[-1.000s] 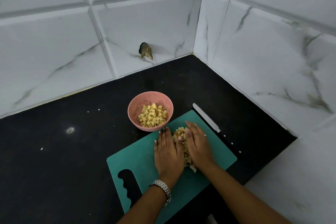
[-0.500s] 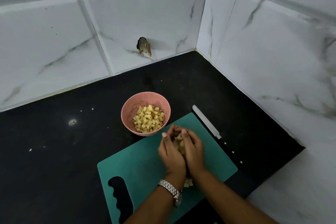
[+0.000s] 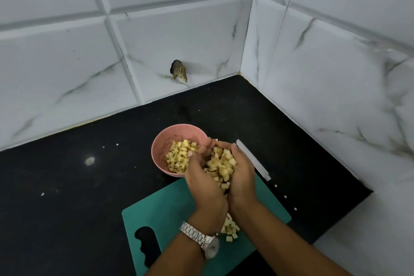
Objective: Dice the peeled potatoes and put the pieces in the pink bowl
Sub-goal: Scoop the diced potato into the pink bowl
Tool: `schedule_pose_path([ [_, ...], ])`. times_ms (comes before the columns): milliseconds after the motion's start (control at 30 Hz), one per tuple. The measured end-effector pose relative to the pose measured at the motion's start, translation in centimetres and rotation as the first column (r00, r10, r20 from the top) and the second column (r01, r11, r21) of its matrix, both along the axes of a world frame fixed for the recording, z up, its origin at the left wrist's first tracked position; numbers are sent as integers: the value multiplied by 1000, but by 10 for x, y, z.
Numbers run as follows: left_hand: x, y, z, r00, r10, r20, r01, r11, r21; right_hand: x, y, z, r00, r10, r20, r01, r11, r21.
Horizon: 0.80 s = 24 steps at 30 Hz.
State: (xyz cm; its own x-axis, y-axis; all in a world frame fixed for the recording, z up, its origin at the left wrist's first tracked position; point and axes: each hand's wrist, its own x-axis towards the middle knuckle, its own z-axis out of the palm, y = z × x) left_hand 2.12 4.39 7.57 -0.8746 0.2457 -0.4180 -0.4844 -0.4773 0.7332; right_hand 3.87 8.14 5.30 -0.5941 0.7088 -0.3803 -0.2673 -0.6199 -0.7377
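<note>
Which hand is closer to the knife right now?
Right. The right hand, cupping potato pieces, is just left of the knife; the left hand is farther left, at the pink bowl.

Two bare hands cupped together, palms turned inward.
The left hand (image 3: 201, 184) and right hand (image 3: 243, 177) met at their heels. Their fingers curled up and in round a heap of potato cubes (image 3: 221, 166), and the fingertips pointed away from the body. Both forearms came in from the lower edge and converged at the wrists (the left wrist wore a metal watch (image 3: 201, 240)).
</note>
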Motion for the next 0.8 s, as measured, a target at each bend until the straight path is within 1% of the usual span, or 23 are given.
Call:
schedule_pose_path([
  [67,-15,-2,11,999,27,40,-29,998,54,-17,-1,8,999,43,-14,-43,998,-35],
  [100,-25,-4,16,998,49,37,-51,996,67,-29,-2,12,998,69,-13,-70,996,-61],
  [167,-46,-4,20,996,89,-23,-88,995,36,-52,0,17,992,127,-19,-128,986,-105],
  [233,-69,-5,18,988,141,-57,-141,990,6,-74,2,22,987,161,-12,-161,982,-97],
  [300,-91,-6,11,983,174,-49,-176,984,-26,-94,1,19,983,179,49,-178,984,-31],
  [367,-107,-6,0,979,200,-35,-202,976,-76,-108,0,9,963,191,189,-210,974,85],
  [433,-117,-5,-13,979,202,-15,-202,973,-113,-114,2,0,930,195,312,-254,953,163],
  [533,-124,-6,-29,986,164,17,-159,974,-159,-116,5,-3,930,184,317,-239,960,143],
  [633,-126,-9,-35,991,134,15,-130,976,-172,-117,9,-5,934,168,316,-236,952,193],
  [700,-126,-11,-33,992,120,-36,-124,979,-164,-116,10,-3,945,166,281,-242,935,261],
  [800,-123,-14,-26,983,101,-154,-128,977,-171,-112,12,0,953,168,253,-257,891,374],
])
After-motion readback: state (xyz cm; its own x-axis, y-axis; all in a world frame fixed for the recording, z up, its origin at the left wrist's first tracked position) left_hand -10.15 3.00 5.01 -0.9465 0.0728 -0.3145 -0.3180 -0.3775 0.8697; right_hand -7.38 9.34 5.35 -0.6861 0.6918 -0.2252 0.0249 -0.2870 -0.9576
